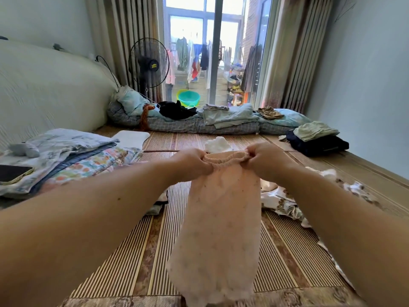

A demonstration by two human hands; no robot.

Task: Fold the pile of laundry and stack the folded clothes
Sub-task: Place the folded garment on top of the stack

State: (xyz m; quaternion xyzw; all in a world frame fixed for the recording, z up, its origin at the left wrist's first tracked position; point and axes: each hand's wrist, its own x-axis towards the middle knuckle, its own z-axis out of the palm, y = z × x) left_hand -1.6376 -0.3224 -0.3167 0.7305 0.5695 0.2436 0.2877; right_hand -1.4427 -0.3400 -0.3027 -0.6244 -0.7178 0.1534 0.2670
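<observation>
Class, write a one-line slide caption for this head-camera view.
Left hand and right hand pinch a pink garment by its elastic waistband, holding it over the striped mat.

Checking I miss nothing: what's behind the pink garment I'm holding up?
A white fluffy cloth peeks over the waistband of the pink garment, bamboo mat around it. Anything directly behind the fabric is covered.

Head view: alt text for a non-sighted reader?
The left hand and right hand grip the elastic waistband of a pale pink garment, which hangs down above a bamboo mat. At left lie folded fabrics with a phone on them, at far right a dark folded stack, beside the right forearm unfolded laundry.
</observation>
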